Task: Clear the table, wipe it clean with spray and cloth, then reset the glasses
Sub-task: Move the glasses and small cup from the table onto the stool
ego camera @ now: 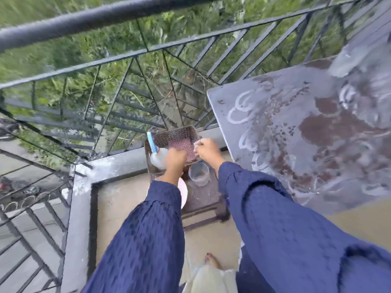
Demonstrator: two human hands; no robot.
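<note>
A low dark stool by the railing carries a perforated basket. Inside it stand a white spray bottle with a blue top and a reddish checked cloth. My left hand reaches into the basket with its fingers curled against the bottle. At the cloth's right edge, by the basket rim, my right hand pinches the cloth. An empty clear glass stands on the stool in front of the basket. The table at the right is bare, with white ring marks and brown stains.
A pale pink plate lies on the stool under my left forearm. A black metal railing closes off the balcony behind the stool, with greenery beyond. My foot shows on the beige floor.
</note>
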